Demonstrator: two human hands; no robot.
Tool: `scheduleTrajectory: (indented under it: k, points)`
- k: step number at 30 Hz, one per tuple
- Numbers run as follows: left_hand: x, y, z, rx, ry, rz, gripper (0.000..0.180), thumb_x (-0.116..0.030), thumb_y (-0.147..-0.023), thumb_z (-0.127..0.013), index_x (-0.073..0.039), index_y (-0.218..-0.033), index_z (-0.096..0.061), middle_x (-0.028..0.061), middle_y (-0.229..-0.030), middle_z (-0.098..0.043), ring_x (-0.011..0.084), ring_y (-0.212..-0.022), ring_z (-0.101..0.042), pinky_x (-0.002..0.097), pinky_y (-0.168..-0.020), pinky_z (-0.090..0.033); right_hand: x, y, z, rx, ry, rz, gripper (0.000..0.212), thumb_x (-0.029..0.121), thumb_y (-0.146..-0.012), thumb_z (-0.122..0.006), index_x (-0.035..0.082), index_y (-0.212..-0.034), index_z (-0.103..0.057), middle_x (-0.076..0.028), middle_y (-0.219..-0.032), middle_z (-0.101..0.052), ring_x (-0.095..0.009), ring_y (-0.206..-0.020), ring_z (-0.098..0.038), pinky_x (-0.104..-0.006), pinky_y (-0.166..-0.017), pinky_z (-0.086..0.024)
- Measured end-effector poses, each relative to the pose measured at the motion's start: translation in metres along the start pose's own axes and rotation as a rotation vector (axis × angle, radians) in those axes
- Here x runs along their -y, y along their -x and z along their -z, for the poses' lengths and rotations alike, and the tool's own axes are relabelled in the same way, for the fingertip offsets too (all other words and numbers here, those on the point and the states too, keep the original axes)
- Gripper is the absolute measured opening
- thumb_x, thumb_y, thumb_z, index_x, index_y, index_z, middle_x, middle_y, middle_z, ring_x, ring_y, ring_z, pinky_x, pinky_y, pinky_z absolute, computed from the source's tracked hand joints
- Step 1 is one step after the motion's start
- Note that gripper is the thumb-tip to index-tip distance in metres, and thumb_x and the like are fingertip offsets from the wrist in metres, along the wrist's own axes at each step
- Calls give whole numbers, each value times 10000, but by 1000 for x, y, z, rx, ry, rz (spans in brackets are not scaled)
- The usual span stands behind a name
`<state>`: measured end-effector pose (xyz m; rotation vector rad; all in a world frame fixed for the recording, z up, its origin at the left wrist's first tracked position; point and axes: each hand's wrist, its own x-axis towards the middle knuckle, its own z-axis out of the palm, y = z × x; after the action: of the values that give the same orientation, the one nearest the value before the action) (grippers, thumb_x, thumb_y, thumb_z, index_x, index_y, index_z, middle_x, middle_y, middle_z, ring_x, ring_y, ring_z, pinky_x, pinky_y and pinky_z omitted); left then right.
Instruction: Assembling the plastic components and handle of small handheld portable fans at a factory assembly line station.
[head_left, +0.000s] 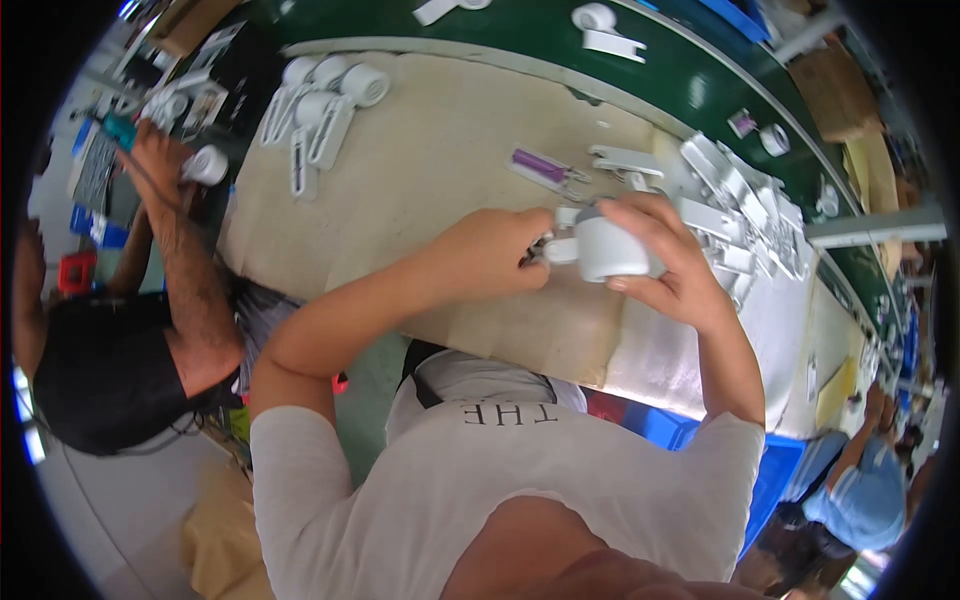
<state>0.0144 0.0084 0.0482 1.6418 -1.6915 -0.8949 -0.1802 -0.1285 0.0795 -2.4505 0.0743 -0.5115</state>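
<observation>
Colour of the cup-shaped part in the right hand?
The cup-shaped part is mostly white; head view.

White cylinder [606,254] partly hidden by right hand [670,250]

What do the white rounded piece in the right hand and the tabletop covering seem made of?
White rounded piece: probably plastic, smooth, satiny, from its even colour, soft sheen. Tabletop covering: perhaps paper or cardboard, matte, given its dull tan surface.

pretty clearly a factory assembly workshop: long workbench [430,140], a heap of white plastic parts [745,205], cardboard box [832,90], plus co-workers either side, one [110,370] gripping a teal hand tool [119,130].
</observation>
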Motion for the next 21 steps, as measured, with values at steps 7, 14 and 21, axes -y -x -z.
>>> scheduleTrajectory:
  k: [7,14,21]
  points:
    - [-10,16,-16,172,70,160,274,-201,-801,-544,3,-975,-489,176,-767,-593,292,-679,-601,371,-617,-461,-17,6,-23,165,-273,-105,556,191,-743,-692,142,-1258,-486,-144,-1161,-472,-292,-1056,-487,-347,-895,-403]
    - [9,21,-33,240,591,374,234,-183,-869,-489,21,-984,-497,143,-821,-625,265,-736,-625,356,-658,-499,-29,59,-4,19,-372,-476,391,133,-798,-622,84,-1176,-533,-119,-1090,-576,-271,-1022,-533,-347,-922,-400]
    - [33,0,-20,-94,1341,146,389,-263,-875,-491,40,-1118,-499,171,-945,-615,264,-902,-609,381,-803,-482,-94,145,49,-167,602,-644,404,-11,-659,-548,54,-1057,-552,-141,-1084,-554,-310,-1084,-480,-365,-969,-365]
